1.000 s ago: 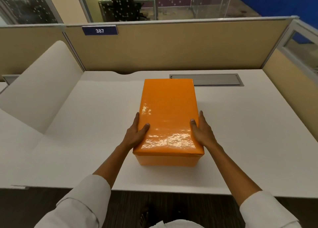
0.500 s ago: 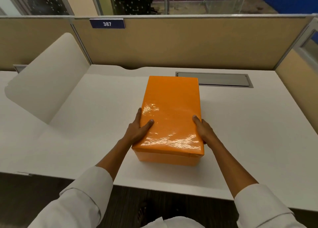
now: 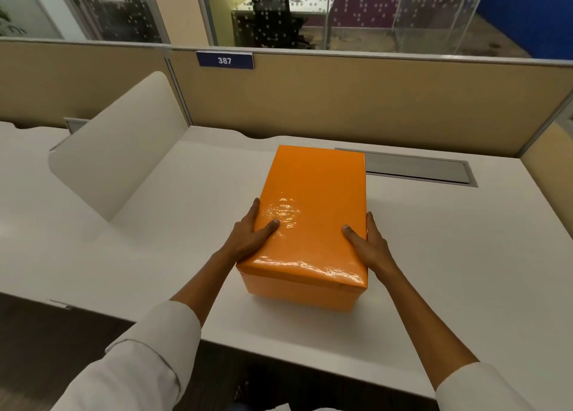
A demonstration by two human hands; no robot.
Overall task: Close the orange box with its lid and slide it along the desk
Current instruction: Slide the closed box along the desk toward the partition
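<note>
Gripping the orange box (image 3: 305, 289) from both long sides, the left hand (image 3: 251, 235) and right hand (image 3: 370, 244) press against it, thumbs laid flat over the glossy lid (image 3: 313, 212), fingers clamped on its flanks. Lid sits fully down, box closed. It rests near the middle of the white desk (image 3: 465, 255), its far right corner just beside the grey cable hatch (image 3: 418, 170), below partition tag 387 (image 3: 224, 60).

Open desk (image 3: 449, 255) rightward; curved divider (image 3: 117, 150) leftward.
</note>
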